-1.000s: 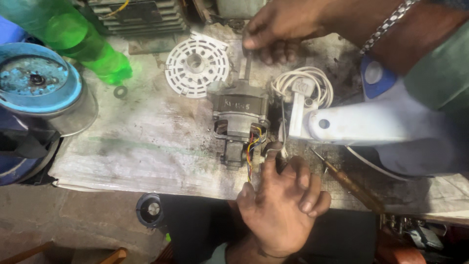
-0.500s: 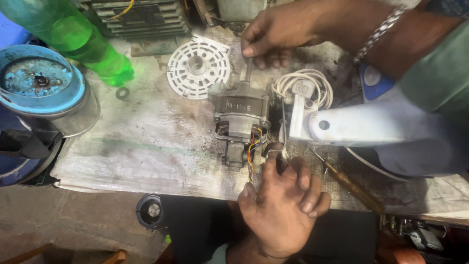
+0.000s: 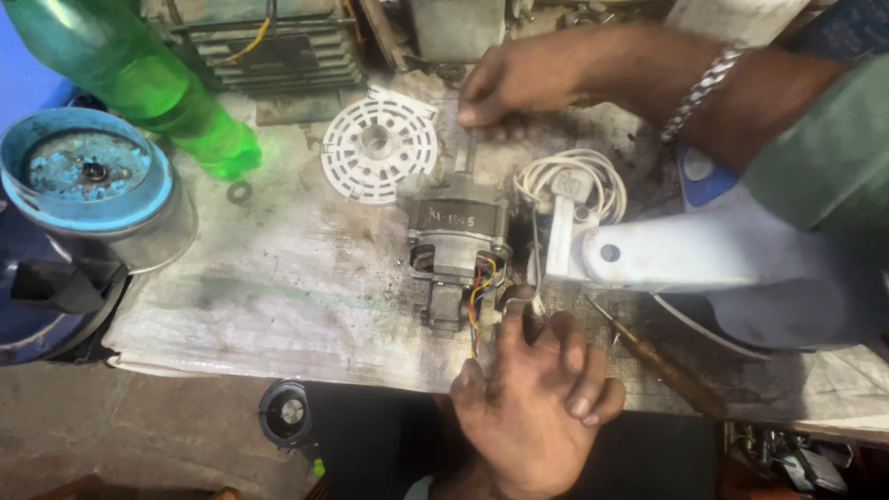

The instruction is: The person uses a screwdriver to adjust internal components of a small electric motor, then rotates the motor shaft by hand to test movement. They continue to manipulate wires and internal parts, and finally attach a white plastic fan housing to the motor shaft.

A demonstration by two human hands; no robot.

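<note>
The motor [image 3: 458, 250] lay on the dirty worktop [image 3: 278, 296], its shaft pointing away from the person. It looked heavy and rigid; the metal body seemed the safest place to hold, since the coloured wires [image 3: 482, 287] looked easily damaged. The left hand [image 3: 532, 393] rested at the near end, fingers loosely curled by those wires, clamped on nothing. The right hand [image 3: 519, 88] pinched the shaft tip. A white slotted disc [image 3: 380, 153] lay beside it; a green bottle [image 3: 139, 83] stood further left.
</note>
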